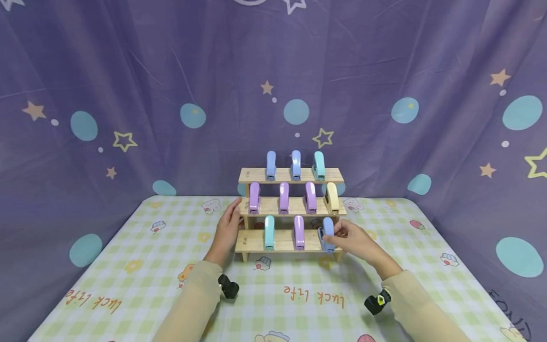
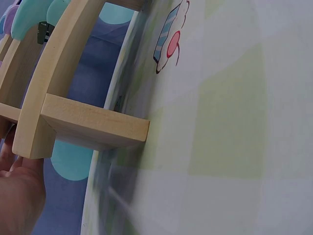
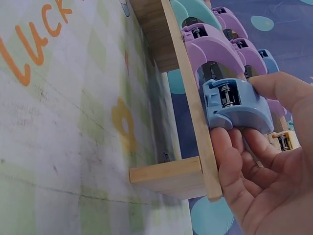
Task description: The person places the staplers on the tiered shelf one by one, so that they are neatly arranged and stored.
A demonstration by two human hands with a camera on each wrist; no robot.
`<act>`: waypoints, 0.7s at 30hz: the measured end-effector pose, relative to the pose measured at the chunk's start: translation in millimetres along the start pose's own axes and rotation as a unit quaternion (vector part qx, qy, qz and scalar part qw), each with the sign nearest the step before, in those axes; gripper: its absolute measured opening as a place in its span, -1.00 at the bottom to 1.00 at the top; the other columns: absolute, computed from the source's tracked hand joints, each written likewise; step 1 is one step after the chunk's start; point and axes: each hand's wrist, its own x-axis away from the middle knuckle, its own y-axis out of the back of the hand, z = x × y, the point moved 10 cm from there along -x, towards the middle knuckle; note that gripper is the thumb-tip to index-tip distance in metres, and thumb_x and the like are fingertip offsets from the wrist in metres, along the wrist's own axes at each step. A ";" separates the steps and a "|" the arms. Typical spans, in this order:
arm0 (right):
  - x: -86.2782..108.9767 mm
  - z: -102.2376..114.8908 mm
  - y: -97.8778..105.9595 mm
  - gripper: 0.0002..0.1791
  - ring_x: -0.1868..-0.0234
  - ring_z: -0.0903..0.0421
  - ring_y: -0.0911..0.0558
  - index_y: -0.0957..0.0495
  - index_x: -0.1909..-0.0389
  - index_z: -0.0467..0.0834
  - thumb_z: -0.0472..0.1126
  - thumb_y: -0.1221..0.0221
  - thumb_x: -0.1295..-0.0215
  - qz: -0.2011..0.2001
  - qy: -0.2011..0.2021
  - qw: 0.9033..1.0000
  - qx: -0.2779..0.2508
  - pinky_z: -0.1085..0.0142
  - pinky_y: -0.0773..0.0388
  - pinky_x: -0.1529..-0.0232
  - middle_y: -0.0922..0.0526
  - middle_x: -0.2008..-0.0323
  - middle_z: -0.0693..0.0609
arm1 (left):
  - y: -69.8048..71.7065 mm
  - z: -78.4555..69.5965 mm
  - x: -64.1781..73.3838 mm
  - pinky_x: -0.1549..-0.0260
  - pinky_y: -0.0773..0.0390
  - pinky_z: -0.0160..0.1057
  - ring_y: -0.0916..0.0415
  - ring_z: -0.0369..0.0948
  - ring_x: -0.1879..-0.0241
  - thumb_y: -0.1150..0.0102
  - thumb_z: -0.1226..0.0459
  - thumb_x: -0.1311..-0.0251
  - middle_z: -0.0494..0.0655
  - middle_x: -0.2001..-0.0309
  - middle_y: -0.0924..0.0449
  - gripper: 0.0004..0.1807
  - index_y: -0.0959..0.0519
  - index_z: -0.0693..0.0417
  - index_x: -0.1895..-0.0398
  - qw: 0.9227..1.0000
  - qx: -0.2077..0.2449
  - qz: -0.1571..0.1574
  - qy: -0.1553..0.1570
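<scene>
A three-tier wooden rack (image 1: 252,241) stands on the table with small staplers on every tier. At the right end of the bottom tier, my right hand (image 1: 356,241) pinches a blue stapler (image 3: 249,105), thumb on one side and fingertips on the other. The stapler sits at the board's front edge, slightly tilted beside a purple stapler (image 1: 299,232). A teal stapler (image 1: 269,232) stands further left on that tier. My left hand (image 1: 227,230) holds the rack's left end near the middle tier; in the left wrist view its fingertips are partly hidden behind the wood.
The middle tier carries three purple staplers (image 1: 284,197) and a cream one (image 1: 332,198). Two blue staplers (image 1: 271,165) and a teal one (image 1: 318,166) stand on top. A checkered cloth (image 1: 149,285) covers the table, and a purple curtain (image 1: 239,61) hangs behind.
</scene>
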 end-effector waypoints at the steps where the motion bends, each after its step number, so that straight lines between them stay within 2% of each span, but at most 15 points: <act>1: -0.6 -0.3 -0.2 -0.56 0.30 0.03 -0.55 -0.46 0.20 -0.15 0.10 -0.37 -0.25 -0.001 0.000 1.000 0.001 0.03 -0.64 0.30 -0.59 0.30 -0.04 | -0.4 0.1 -0.7 -0.31 -0.41 0.01 -0.28 0.08 -0.39 0.30 0.05 -0.63 0.07 -0.50 -0.18 -0.46 -0.16 -0.05 -0.57 1.000 0.001 0.003 0.001; 5: -1.9 -1.2 -1.0 -0.56 0.33 0.03 -0.54 -0.46 0.20 -0.15 0.10 -0.37 -0.25 -0.002 -0.005 1.000 -0.002 0.05 -0.62 0.32 -0.59 0.31 -0.03 | -0.9 0.5 -1.7 -0.33 -0.39 0.03 -0.26 0.09 -0.39 0.31 0.06 -0.63 0.09 -0.50 -0.17 -0.45 -0.14 -0.03 -0.58 1.000 0.003 0.006 0.002; 7: -1.9 -0.2 -1.4 -0.56 0.35 0.05 -0.52 -0.46 0.20 -0.17 0.08 -0.38 -0.25 -0.003 -0.002 1.000 -0.009 0.12 -0.59 0.37 -0.58 0.32 -0.04 | -0.6 5.2 -4.1 -0.33 -0.39 0.01 -0.27 0.08 -0.39 0.30 0.04 -0.62 0.06 -0.50 -0.18 -0.45 -0.16 -0.06 -0.57 1.000 0.002 0.002 0.000; 12: -1.3 0.2 -2.6 -0.57 0.39 0.09 -0.48 -0.47 0.20 -0.17 0.06 -0.39 -0.24 -0.008 -0.002 1.000 -0.019 0.29 -0.49 0.45 -0.57 0.37 -0.03 | 0.6 5.6 -3.1 -0.29 -0.43 0.00 -0.31 0.05 -0.37 0.29 0.00 -0.61 0.03 -0.48 -0.21 -0.46 -0.19 -0.11 -0.56 1.000 -0.005 -0.007 -0.004; 21: -2.3 -3.9 -4.3 -0.57 0.35 0.07 -0.49 -0.46 0.22 -0.19 0.05 -0.38 -0.25 -0.014 0.000 1.000 -0.025 0.26 -0.48 0.37 -0.56 0.35 -0.03 | -0.3 4.5 -2.4 -0.30 -0.42 -0.01 -0.31 0.02 -0.37 0.29 -0.01 -0.61 0.01 -0.49 -0.21 -0.47 -0.20 -0.18 -0.55 1.000 0.000 -0.006 0.000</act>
